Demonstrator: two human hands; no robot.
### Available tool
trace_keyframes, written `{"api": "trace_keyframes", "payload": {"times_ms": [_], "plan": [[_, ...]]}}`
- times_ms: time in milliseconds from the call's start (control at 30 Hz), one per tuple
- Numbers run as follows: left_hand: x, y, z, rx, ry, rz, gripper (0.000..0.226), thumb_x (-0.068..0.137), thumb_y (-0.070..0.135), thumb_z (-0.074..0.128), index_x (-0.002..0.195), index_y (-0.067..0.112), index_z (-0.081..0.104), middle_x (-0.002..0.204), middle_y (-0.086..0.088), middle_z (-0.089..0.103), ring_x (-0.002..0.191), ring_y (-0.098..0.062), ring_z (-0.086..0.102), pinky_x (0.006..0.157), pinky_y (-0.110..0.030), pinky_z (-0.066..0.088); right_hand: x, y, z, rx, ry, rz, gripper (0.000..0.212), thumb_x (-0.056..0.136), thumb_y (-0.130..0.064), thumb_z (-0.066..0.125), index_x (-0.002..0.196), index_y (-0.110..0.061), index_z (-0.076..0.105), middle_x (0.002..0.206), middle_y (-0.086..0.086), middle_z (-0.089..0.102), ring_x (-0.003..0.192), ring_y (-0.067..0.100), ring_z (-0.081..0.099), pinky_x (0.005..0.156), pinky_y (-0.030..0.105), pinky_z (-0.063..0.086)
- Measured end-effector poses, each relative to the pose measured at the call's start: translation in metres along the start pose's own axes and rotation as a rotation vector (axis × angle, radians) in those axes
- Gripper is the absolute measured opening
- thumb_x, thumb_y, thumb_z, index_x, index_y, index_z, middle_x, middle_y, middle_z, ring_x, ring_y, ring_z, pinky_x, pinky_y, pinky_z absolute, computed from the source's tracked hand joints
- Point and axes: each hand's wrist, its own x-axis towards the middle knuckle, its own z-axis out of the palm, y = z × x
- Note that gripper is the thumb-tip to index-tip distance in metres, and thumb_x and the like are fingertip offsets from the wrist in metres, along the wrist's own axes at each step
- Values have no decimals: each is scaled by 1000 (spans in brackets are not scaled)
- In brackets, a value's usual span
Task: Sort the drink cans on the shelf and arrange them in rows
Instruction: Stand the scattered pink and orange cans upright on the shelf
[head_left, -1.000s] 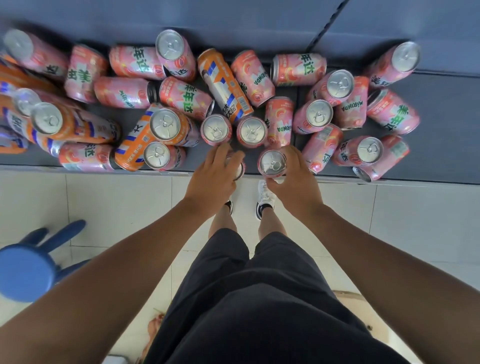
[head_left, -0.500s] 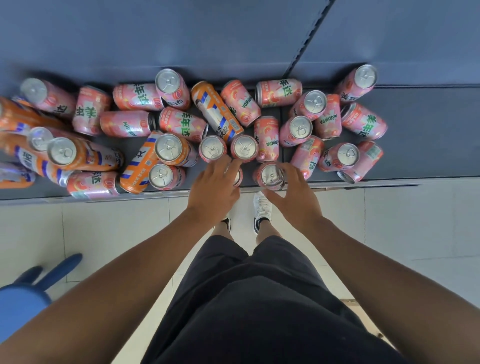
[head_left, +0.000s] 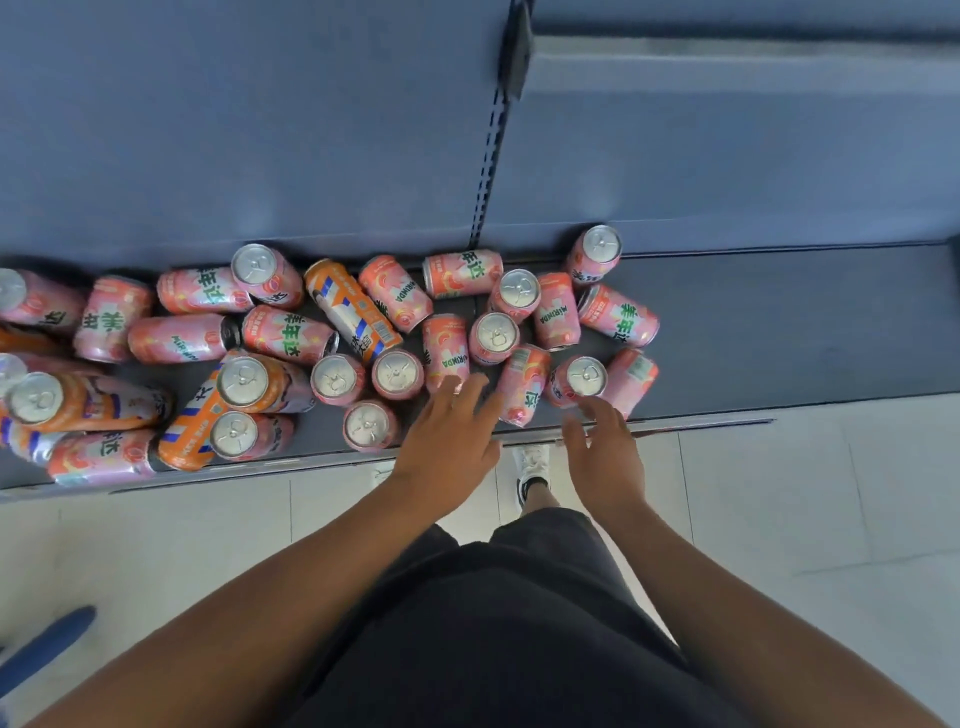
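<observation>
a dark blue shelf is running across the view, and a jumble of pink and orange drink cans is sitting on it, some standing, many lying on their sides. the left hand is hovering at the shelf's front edge, fingers spread, holding nothing. the right hand is hanging relaxed and empty just beside an upright pink can.

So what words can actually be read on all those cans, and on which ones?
"MIRINDA": on the mid-shelf pink can.
"美年达": on the lying pink can just left of the tall orange can.
The other pink cans repeat these two.
The tall orange can's lettering and barcode: too blurred to read.
</observation>
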Motion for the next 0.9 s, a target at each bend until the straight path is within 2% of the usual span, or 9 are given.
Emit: {"api": "trace_keyframes", "payload": {"times_ms": [133, 267, 300, 367, 467, 567, 700, 900], "plan": [[31, 29, 13, 24, -76, -161, 59, 95, 33, 57, 146, 17, 33, 151, -10, 31, 140, -36, 29, 101, -45, 48, 41, 27, -23, 192, -45, 152, 38, 100, -34, 50, 135, -20, 45, 133, 5, 58, 109, 27, 60, 86, 39, 51], [54, 48, 31, 78, -138, -295, 64, 93, 31, 60, 148, 16, 29, 151, -12, 29, 142, -36, 26, 100, -41, 48, 81, 42, -34, 341, -91, 309, 64, 90, -24, 60, 146, -15, 30, 142, 8, 40, 120, 31, 49, 91, 42, 46], [59, 53, 35, 71, -141, -310, 65, 93, 31, 62, 147, 15, 30, 150, -12, 31, 143, -36, 27, 100, -42, 48, 90, 44, -34, 362, -92, 353, 70, 88, -22, 63, 147, -16, 27, 143, 8, 36, 118, 31, 47, 92, 44, 47], [69, 61, 45, 54, -149, -334, 66, 92, 32, 64, 147, 15, 30, 149, -13, 33, 139, -36, 34, 100, -42, 47, 106, 46, -33, 402, -94, 423, 76, 83, -20, 68, 146, -17, 25, 141, 8, 32, 111, 29, 44, 86, 42, 46], [85, 68, 60, 27, -190, -378, 76, 93, 36, 64, 153, 19, 19, 153, -15, 31, 136, -37, 40, 104, -43, 45, 122, 50, -28, 454, -103, 513, 83, 79, -23, 73, 144, -20, 22, 139, 9, 36, 106, 29, 46, 82, 39, 45], [96, 68, 71, -19, -226, -441, 85, 92, 37, 66, 154, 22, 11, 151, -17, 31, 127, -37, 49, 97, -43, 49, 126, 57, -17, 514, -146, 568, 97, 78, -24, 75, 149, -29, 9, 140, 10, 40, 112, 33, 51, 84, 41, 45], [104, 66, 80, -115, -194, -494, 87, 84, 29, 76, 147, 24, 17, 134, -16, 38, 116, -37, 55, 96, -45, 49, 128, 60, -7, 520, -169, 612, 106, 84, -27, 72, 154, -37, -7, 149, 11, 33, 120, 35, 50, 86, 41, 41], [102, 67, 88, -293, -67, -511, 81, 82, 12, 77, 145, 24, 27, 136, -16, 33, 120, -40, 51, 93, -50, 53, 132, 66, -6, 457, -177, 559, 112, 79, -28, 76, 154, -32, -6, 132, 4, 47, 109, 28, 53, 79, 39, 43]]}}
